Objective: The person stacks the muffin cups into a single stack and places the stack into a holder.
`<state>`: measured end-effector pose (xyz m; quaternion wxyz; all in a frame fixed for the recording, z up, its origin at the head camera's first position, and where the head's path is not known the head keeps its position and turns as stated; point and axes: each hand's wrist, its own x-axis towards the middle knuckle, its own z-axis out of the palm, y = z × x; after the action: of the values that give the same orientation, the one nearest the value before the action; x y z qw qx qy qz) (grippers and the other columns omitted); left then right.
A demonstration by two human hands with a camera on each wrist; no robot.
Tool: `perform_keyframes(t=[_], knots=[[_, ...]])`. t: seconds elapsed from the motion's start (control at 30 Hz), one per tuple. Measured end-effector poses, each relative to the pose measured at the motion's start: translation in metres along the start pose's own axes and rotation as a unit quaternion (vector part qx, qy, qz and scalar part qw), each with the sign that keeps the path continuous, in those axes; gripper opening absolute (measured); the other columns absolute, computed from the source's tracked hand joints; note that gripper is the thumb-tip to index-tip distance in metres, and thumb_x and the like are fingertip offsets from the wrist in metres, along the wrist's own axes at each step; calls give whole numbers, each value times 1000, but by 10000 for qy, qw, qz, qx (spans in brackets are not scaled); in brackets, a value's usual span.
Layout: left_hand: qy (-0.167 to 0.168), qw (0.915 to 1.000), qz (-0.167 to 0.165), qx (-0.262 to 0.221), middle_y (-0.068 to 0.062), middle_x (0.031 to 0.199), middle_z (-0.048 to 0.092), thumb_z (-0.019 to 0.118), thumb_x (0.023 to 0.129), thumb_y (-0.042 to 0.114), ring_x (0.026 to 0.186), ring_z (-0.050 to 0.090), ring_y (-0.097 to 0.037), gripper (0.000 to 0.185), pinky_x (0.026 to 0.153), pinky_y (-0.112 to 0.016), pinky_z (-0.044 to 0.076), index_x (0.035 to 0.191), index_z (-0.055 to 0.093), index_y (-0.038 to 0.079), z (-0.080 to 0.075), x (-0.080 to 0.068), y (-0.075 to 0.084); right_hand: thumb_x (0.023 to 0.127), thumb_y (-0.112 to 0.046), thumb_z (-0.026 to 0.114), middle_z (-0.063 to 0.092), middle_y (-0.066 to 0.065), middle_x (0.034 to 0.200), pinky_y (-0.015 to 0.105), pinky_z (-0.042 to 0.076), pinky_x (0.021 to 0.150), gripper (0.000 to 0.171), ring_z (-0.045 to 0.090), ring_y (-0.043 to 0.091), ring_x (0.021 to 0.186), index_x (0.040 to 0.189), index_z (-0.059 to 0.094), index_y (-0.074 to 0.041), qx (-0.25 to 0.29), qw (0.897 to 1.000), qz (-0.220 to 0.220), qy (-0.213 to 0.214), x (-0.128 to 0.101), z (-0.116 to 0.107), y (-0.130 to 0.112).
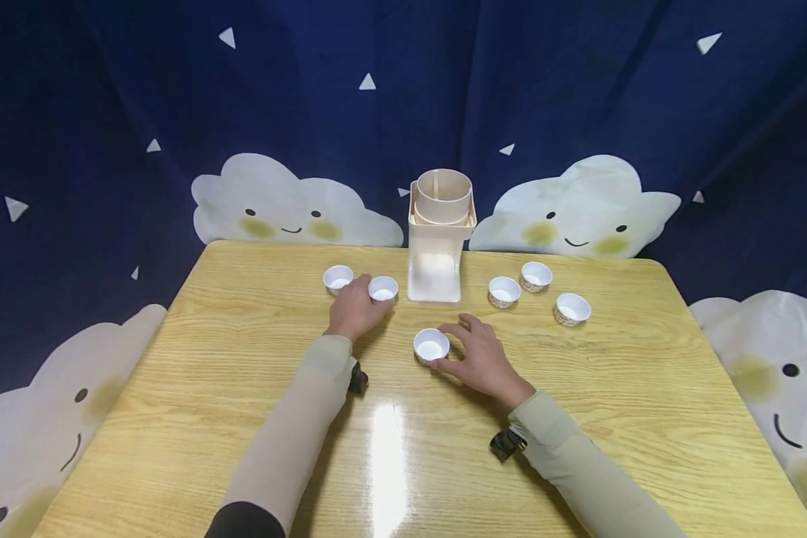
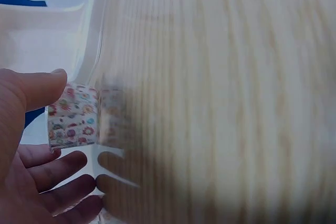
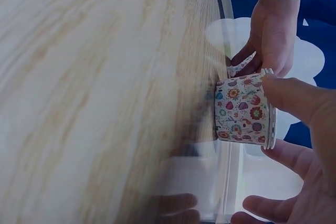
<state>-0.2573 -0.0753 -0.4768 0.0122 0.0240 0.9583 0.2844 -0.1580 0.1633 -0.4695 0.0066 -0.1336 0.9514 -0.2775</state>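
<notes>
My left hand is at a small paper baking cup, left of the cream plastic stand. In the left wrist view, the thumb and a finger pinch the rim of this flower-printed cup, while the other fingers spread beside it. Nearer to me, my right hand holds another white-lined cup between thumb and index finger. Seen from the right wrist, that cup is upright, its base right at the tabletop and its rim looking doubled. The right hand's remaining fingers are apart from it.
Another cup stands just left of my left hand. Three more sit on the right: one cup by the stand, one behind, and a third cup farther right. A round cream tube tops the stand. Dark curtains border the wooden table.
</notes>
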Motion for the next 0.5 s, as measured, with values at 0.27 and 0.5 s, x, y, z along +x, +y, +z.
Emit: perform_keyframes(t=[0.27, 0.5], knots=[[131, 9998, 132, -47, -9, 106, 70, 75, 81, 46, 99, 67, -28, 49, 81, -44, 55, 111, 64, 9, 4, 1, 2, 78, -39, 82, 44, 31, 147, 70, 40, 100, 57, 44, 52, 132, 128, 64, -17, 26, 10000, -32, 0, 1, 0, 0], [206, 9994, 272, -82, -10, 105, 70, 75, 80, 46, 99, 66, -28, 50, 83, -44, 54, 111, 65, 8, 5, 0, 2, 79, -40, 82, 43, 31, 148, 69, 40, 101, 58, 44, 51, 132, 128, 64, -17, 32, 10000, -5, -33, 1, 0, 0]])
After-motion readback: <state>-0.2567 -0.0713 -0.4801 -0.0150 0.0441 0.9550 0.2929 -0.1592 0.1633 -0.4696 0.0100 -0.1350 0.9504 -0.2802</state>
